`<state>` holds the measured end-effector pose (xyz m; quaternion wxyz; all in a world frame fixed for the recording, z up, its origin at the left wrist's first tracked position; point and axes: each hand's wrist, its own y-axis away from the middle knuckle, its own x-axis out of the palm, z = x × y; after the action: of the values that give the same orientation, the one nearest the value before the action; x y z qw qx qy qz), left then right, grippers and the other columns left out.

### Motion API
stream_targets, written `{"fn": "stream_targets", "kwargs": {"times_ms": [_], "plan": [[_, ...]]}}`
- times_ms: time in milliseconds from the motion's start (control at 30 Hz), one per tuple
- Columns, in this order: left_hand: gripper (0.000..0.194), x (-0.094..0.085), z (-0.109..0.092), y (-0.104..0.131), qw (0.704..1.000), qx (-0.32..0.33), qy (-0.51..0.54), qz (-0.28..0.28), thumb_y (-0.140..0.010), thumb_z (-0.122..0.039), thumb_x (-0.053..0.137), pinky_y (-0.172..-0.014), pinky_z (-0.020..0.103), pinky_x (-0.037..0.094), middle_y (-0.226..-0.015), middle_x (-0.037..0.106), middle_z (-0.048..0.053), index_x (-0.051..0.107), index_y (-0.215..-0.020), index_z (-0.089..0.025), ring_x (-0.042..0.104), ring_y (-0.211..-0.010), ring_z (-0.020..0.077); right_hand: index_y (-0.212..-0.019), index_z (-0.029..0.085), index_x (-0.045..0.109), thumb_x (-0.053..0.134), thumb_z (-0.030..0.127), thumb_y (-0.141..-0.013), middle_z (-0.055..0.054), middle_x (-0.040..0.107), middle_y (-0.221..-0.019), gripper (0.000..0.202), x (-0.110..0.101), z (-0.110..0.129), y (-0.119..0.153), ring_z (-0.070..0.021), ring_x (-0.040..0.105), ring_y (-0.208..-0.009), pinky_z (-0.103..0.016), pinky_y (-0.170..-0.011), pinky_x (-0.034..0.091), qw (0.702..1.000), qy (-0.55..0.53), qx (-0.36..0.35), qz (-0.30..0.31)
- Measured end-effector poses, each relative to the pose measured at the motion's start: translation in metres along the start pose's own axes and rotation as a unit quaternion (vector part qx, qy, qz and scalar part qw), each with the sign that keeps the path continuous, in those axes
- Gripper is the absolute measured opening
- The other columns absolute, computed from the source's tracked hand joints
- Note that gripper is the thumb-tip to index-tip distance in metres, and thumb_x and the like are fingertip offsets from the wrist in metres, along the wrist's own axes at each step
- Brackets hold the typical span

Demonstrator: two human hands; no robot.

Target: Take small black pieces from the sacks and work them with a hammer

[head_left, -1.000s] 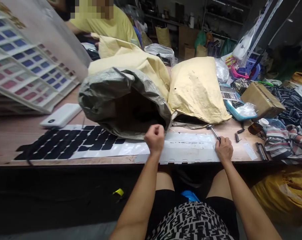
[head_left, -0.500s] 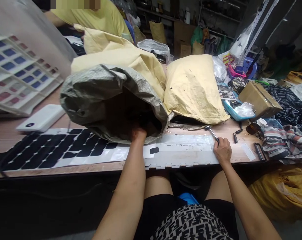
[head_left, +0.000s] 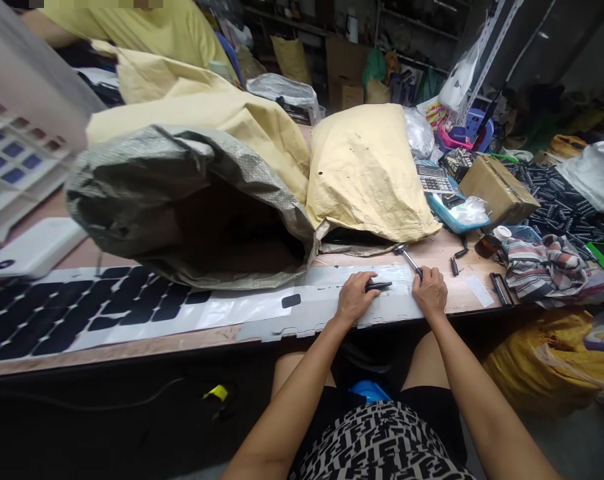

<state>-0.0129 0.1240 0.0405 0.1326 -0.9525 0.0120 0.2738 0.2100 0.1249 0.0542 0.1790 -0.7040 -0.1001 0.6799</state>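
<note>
My left hand [head_left: 355, 295] is closed on a slim black part [head_left: 381, 286], whose narrow end points right over the pale board [head_left: 322, 312] on the table. My right hand [head_left: 431, 291] grips the dark handle of a hammer-like tool [head_left: 409, 257]. Its small metal head points up and left, near the lower edge of a stuffed yellow sack [head_left: 369, 173]. To the left lies an open sack [head_left: 147, 193] with a grey lining, its dark mouth facing me; its contents are hard to make out.
Black square patches [head_left: 47, 313] cover a white sheet at left, below a white box-shaped device [head_left: 37, 247] and a plastic basket [head_left: 12, 167]. Rightward are small black parts [head_left: 455, 266], a carton [head_left: 499, 190], a calculator [head_left: 433, 179] and a striped cloth [head_left: 542, 267]. Behind sits a person in yellow [head_left: 147, 33].
My left hand has come out of the open sack and moved right with a black part in it. My right hand keeps its grip on the tool. The view has shifted right.
</note>
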Motion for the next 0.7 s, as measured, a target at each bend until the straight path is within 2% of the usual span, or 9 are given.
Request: {"fn": "stream_targets", "kwargs": {"times_ms": [67, 233, 433, 600, 700], "plan": [[0.039, 0.006, 0.005, -0.005, 1.0, 0.005, -0.017, 0.019, -0.074, -0.013, 0.077, -0.089, 0.038, 0.049, -0.092, 0.069, 0.002, 0.068, -0.111, -0.022, 0.06, -0.093, 0.0234, -0.113, 0.02, 0.061, 0.051, 0.03, -0.095, -0.008, 0.058, -0.102, 0.023, 0.0, 0.0, 0.0, -0.023, 0.049, -0.093, -0.031, -0.074, 0.034, 1.0, -0.002, 0.002, 0.004], [0.041, -0.001, 0.014, -0.009, 0.999, 0.008, -0.002, 0.046, -0.071, -0.017, 0.079, -0.083, 0.034, 0.05, -0.092, 0.066, 0.002, 0.068, -0.11, -0.022, 0.059, -0.089, 0.0211, -0.113, 0.02, 0.061, 0.05, 0.031, -0.096, -0.009, 0.058, -0.103, 0.023, -0.002, 0.0, 0.001, -0.0226, 0.049, -0.092, -0.031, -0.074, 0.034, 1.0, -0.006, 0.009, 0.019], [0.021, -0.002, 0.015, -0.009, 0.998, 0.009, -0.011, 0.058, -0.071, -0.017, 0.075, -0.086, 0.035, 0.05, -0.092, 0.066, 0.002, 0.068, -0.09, -0.022, 0.06, -0.092, 0.0215, -0.118, 0.02, 0.063, 0.052, 0.031, -0.097, -0.01, 0.059, -0.105, 0.026, -0.004, -0.002, -0.001, -0.0228, 0.05, -0.093, -0.031, -0.075, 0.037, 0.998, -0.036, 0.017, 0.038], [0.016, 0.001, 0.017, -0.01, 0.998, 0.01, -0.017, 0.061, -0.072, -0.015, 0.072, -0.085, 0.034, 0.049, -0.089, 0.064, 0.002, 0.069, -0.087, -0.021, 0.059, -0.092, 0.0209, -0.118, 0.021, 0.068, 0.049, 0.028, -0.096, -0.009, 0.064, -0.106, 0.03, -0.018, -0.01, 0.005, -0.0217, 0.055, -0.095, -0.031, -0.08, 0.042, 0.987, -0.138, 0.061, 0.056], [0.016, 0.002, 0.016, -0.011, 0.997, 0.004, -0.023, 0.068, -0.074, -0.018, 0.072, -0.086, 0.034, 0.048, -0.091, 0.064, 0.003, 0.071, -0.09, -0.022, 0.058, -0.095, 0.0217, -0.117, 0.021, 0.07, 0.049, 0.035, -0.096, -0.009, 0.067, -0.107, 0.033, -0.034, -0.015, 0.025, -0.0214, 0.061, -0.094, -0.033, -0.081, 0.047, 0.961, -0.25, 0.102, 0.062]]}}
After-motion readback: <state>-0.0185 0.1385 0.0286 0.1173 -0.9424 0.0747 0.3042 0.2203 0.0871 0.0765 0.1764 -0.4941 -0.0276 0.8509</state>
